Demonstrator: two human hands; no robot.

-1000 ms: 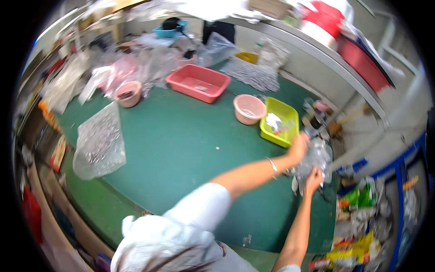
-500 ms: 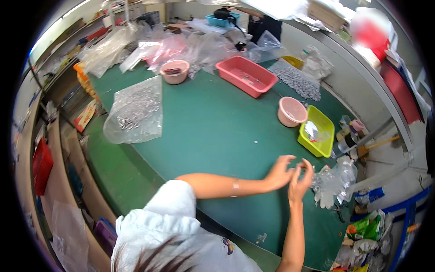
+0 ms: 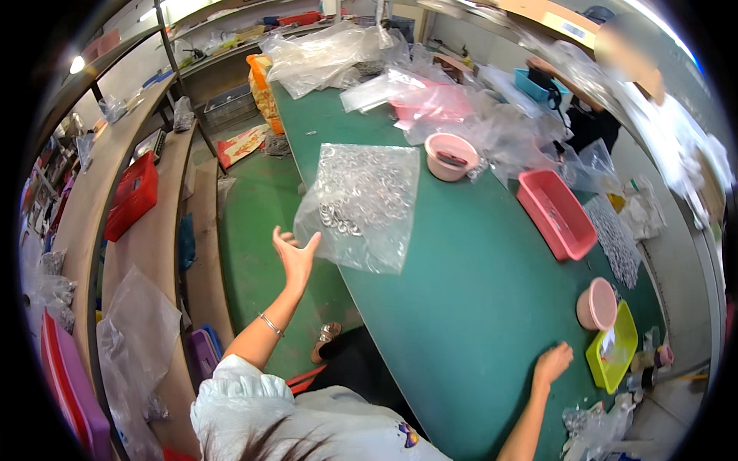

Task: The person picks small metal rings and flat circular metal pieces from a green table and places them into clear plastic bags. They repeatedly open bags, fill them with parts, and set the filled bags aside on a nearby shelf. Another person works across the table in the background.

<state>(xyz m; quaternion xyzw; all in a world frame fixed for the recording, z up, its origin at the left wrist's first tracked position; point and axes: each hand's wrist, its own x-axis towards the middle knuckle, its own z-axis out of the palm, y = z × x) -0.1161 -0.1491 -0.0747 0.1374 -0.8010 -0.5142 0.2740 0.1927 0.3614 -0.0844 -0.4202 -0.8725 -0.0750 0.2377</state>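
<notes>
At the table's left edge lies a clear plastic bag (image 3: 388, 250) with many small silver ring-like metal pieces (image 3: 342, 221) inside. My left hand (image 3: 296, 260) is at its near left corner, thumb and fingers spread apart, the thumb close to the plastic. Whether it touches the bag I cannot tell. Far to the right, my right hand (image 3: 553, 363) rests low over the green table (image 3: 453, 307) with its fingers curled together. What those fingers hold, if anything, is hidden. Just right of this hand are a pink round tub (image 3: 596, 306) and a yellow-green basket (image 3: 606, 369).
A pink rectangular tray (image 3: 555, 215) and another pink tub (image 3: 448, 170) sit farther back. Crumpled plastic bags (image 3: 330, 58) cover the table's far end. Wooden shelves (image 3: 146, 261) with a red basket (image 3: 132, 196) stand left of the aisle. Another person (image 3: 596, 115) is across the table.
The view has swung left. My hands, close together at the right before, are now wide apart: the left has reached over to the bag of metal pieces, while the right stays near the yellow-green basket.
</notes>
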